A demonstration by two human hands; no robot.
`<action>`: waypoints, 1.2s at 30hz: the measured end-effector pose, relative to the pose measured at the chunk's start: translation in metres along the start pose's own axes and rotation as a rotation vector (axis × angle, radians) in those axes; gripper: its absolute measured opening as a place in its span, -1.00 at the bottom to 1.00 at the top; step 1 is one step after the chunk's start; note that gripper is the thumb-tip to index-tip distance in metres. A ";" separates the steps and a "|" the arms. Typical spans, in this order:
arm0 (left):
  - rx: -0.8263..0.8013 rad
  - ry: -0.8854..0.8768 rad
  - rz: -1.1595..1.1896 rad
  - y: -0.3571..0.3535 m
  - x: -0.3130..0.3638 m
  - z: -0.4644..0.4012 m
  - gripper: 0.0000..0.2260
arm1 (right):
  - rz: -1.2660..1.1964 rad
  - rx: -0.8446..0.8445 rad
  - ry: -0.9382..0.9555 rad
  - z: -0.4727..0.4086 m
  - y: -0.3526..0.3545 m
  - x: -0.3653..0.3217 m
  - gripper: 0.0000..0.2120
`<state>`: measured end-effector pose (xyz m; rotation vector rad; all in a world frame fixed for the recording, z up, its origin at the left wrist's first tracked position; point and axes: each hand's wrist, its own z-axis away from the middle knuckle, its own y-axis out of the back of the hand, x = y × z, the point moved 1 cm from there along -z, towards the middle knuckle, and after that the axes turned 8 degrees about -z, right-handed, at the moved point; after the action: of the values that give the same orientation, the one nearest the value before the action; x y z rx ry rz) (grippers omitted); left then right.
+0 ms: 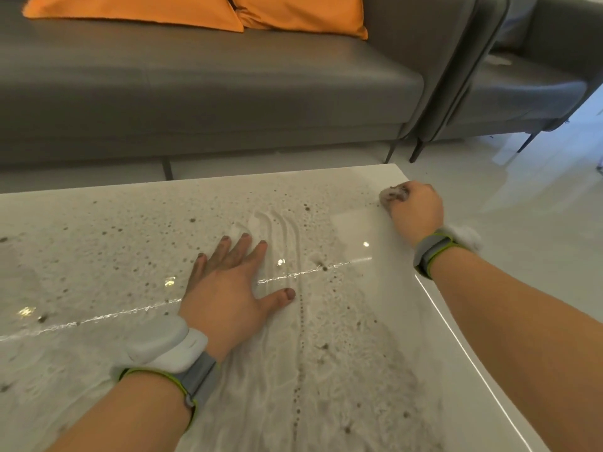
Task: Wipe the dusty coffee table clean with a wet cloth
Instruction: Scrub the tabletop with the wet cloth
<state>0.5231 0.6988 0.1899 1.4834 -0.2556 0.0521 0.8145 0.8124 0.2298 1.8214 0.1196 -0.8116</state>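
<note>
Left hand (pixel 228 288) lies flat on the coffee table (pixel 375 370), palm down, fingers straight and spread, thumb stretched out to the side. Its fingertips (pixel 244 237) look darkened with grime. A grey strap with a green edge and a white device (pixel 169 345) sits on that wrist.

Around the hand the glossy white tabletop is covered in pale dust dotted with dark specks. Curved finger trails (pixel 280 230) run through the dust just beyond the fingers, and a line of small dark dots (pixel 298 370) runs toward the near edge. A thin bright reflection crosses the surface from left to right.

Farther off, near the table's far right corner, the right hand (pixel 416 208) is curled into a fist around a small wadded cloth (pixel 394 194), which looks soiled and pokes out at the knuckles. The cloth touches the tabletop. Beside this hand is a patch of table that shines without dust. The right wrist wears a matching grey and green strap (pixel 435 249).

Beyond the table stands a grey sofa (pixel 212 93) with two orange cushions (pixel 202 9) at its back. A second grey seat (pixel 522 83) is to its right, on a pale glossy floor (pixel 522 184).
</note>
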 end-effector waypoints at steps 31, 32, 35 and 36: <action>-0.026 0.069 -0.068 0.002 0.005 -0.024 -0.09 | 0.063 -0.077 0.168 -0.045 -0.035 -0.024 -0.86; -0.019 0.071 -0.066 0.001 0.006 -0.027 -0.08 | 0.059 -0.088 0.241 -0.040 -0.044 -0.030 -0.81; -0.006 0.077 -0.060 0.001 0.005 -0.033 -0.06 | -0.046 -0.234 0.496 -0.026 -0.066 -0.054 -0.76; -0.002 0.078 -0.057 0.001 0.005 -0.033 -0.06 | -0.125 -0.286 0.497 -0.026 -0.067 -0.060 -0.77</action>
<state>0.5322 0.7314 0.1899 1.4820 -0.1501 0.0640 0.7511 0.8792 0.2156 1.7160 0.6426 -0.3847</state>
